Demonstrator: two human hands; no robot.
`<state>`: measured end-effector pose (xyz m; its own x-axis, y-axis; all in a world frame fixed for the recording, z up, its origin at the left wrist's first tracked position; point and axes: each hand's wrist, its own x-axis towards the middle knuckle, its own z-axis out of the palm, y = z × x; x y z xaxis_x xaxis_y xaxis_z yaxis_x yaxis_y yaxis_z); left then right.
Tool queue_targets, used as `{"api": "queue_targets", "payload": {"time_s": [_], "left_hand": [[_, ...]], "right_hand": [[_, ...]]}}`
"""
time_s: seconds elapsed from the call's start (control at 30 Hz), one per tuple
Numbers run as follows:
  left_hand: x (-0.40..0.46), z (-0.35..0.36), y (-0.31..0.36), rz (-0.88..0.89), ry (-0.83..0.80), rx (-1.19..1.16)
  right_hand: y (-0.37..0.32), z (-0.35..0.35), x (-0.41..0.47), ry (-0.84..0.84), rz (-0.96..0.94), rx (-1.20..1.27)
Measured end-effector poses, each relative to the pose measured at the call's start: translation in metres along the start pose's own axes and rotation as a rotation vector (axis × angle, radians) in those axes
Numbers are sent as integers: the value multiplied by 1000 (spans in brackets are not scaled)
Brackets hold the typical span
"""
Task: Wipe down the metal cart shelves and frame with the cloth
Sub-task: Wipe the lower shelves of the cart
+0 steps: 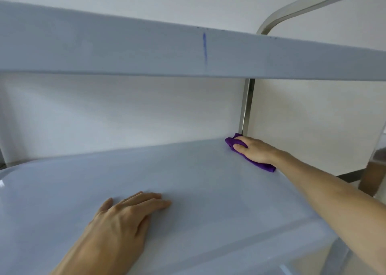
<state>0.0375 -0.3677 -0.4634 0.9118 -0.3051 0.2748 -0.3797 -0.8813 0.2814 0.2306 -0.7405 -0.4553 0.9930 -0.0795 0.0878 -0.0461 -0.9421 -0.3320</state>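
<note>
Wiping the lower shelf's far right corner

The right hand [255, 151] pressed the purple cloth [248, 155] onto the shelf [208, 176] beside the frame post [246, 107] — the left hand [129, 214] lay flat, fingers released, likely bracing the reach.

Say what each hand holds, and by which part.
Right hand presses the purple cloth at its bunched middle. Left hand holds nothing, flat on the shelf.

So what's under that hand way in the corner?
A purple cloth lies under the right hand, pressed on the cart shelf. The cloth's middle and the shelf beneath it are covered.
</note>
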Motion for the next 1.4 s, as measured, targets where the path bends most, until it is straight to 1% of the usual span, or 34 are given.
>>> {"api": "queue_targets", "payload": {"time_s": [0.17,0.33,0.43,0.5,0.57,0.67,0.73,0.8,0.87,0.97,1.03,1.1,1.17,1.2,1.23,1.3,1.4], "left_hand": [[-1,5,-6,64,41,19],[4,8,-9,69,26,-21],[0,7,-7,78,36,-10],[-3,7,-7,75,73,12],[-5,4,-10,98,145,-4],[-9,-4,-12,191,299,-79],[-18,-8,-7,268,351,-104],[-29,-8,3,348,347,-106],[-43,-8,20,454,345,-84],[-65,0,45,702,364,-116],[-76,10,54,853,324,-121],[-85,23,57,929,248,-108],[-92,39,55,923,170,-74],[-94,48,52,910,131,-37],[-95,57,48,899,93,17],[-95,77,41,865,13,123],[-95,107,26,773,-116,157]], "right_hand": [[2,-3,-61,32,13,-49],[-11,-8,-149,-32,-102,9],[-15,-11,-203,-18,-175,41],[-14,-8,-232,69,-205,9],[-12,2,-254,239,-258,-23],[-11,19,-272,508,-357,-4],[-12,24,-276,587,-404,21],[-13,29,-281,612,-445,66],[-13,38,-291,671,-548,41],[-12,57,-312,822,-779,-167],[-5,70,-325,893,-902,-260],[8,82,-333,876,-959,-318],[27,94,-334,767,-952,-365],[36,101,-331,702,-913,-379],[44,108,-327,640,-852,-372],[57,123,-314,530,-694,-282],[69,147,-291,358,-427,-165]]}}
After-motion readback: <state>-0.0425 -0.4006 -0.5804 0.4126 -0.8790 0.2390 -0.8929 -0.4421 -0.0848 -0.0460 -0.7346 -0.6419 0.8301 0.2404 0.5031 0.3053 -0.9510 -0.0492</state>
